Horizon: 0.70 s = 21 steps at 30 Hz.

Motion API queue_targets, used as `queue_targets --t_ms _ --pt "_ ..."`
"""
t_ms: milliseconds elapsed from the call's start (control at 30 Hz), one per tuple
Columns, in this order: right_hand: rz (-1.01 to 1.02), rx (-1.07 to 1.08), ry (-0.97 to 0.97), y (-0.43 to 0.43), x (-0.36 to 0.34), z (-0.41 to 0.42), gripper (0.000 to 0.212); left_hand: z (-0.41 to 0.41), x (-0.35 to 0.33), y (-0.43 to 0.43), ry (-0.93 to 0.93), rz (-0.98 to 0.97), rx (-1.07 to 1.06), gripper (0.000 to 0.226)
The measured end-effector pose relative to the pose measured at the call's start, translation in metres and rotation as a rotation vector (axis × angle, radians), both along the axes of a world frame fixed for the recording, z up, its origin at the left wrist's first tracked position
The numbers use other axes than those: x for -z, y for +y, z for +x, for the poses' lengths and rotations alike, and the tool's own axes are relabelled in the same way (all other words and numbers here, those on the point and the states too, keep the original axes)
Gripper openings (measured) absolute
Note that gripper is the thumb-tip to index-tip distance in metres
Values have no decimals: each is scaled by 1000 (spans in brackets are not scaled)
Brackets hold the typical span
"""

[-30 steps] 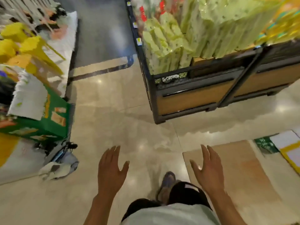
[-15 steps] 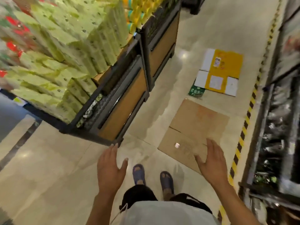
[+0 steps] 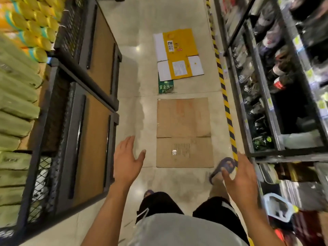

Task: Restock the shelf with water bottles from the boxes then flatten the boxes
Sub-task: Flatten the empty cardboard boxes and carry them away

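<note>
Dark metal shelving (image 3: 248, 107) fills the right of the frame, its bays holding bottles (image 3: 279, 82) too blurred to name. At left, black mesh-sided wooden bins (image 3: 92, 139) carry pale green packs (image 3: 16, 103) and yellow packs (image 3: 35, 20). Between them, at centre, a brown flattened cardboard box (image 3: 184, 121) lies flush on the glossy tile (image 3: 168, 15), with a yellow-and-white flattened carton (image 3: 177, 54) just beyond it, upper centre. Both should be light, stiff across the panels and floppy at the creases; I'd pry up a corner, then grip a long edge. The left hand (image 3: 126, 160) and right hand (image 3: 243, 181) hover low in the frame, fingers spread, holding nothing.
</note>
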State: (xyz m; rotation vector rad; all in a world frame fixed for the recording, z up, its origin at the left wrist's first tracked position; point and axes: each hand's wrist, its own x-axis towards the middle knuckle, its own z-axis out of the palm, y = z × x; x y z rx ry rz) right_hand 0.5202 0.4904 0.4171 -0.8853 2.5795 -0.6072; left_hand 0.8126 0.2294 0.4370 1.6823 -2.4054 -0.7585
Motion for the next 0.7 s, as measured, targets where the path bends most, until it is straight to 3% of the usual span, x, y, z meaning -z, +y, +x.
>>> queue_targets --t_ms 100,233,367,700 --pt "-19 -65 -18 -15 28 -49 73 -58 24 -22 4 24 11 69" --pt "45 -125 -87 -61 72 -125 87 -125 64 -39 -6 66 -116 68" --pt "99 -129 -116 -107 159 -183 80 -182 146 -65 -56 154 -75 72" --pt "234 -27 -240 -175 534 -233 78 -230 535 -159 -135 476 -81 75"
